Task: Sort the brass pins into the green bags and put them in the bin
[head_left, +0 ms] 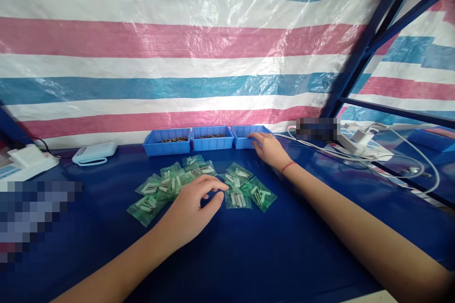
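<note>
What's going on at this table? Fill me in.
A person sits at a blue-covered table. The left hand rests, fingers curled, among a scatter of small green bags holding little white pieces. The right hand reaches to the rightmost of three blue trays at the back edge; the other two trays hold small dark parts. White cables lie to the right.

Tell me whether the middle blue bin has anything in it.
Not empty: the middle blue bin holds a layer of small dark pieces, seen over its front wall. How deep it goes cannot be told.
</note>
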Action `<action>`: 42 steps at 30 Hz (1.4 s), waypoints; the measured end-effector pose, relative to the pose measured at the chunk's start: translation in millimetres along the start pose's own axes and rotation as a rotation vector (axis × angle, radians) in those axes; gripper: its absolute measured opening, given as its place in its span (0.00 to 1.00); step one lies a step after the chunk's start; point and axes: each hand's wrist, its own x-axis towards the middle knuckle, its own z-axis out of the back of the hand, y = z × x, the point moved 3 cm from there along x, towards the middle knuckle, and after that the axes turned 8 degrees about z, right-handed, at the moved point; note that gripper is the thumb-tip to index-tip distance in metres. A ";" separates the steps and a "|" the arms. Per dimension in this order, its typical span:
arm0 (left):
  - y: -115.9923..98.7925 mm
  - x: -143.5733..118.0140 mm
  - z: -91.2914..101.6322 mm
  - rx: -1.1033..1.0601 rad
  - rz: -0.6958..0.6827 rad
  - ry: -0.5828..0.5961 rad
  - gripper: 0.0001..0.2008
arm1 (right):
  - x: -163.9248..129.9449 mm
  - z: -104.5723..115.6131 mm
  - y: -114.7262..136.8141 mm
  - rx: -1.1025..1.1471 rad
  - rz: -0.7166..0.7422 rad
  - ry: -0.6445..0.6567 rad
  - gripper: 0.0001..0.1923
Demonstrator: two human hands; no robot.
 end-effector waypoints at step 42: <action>25.3 6.8 -3.8 -0.143 0.043 -0.226 0.17 | -47.2 40.6 162.1 1.448 -0.085 0.415 0.19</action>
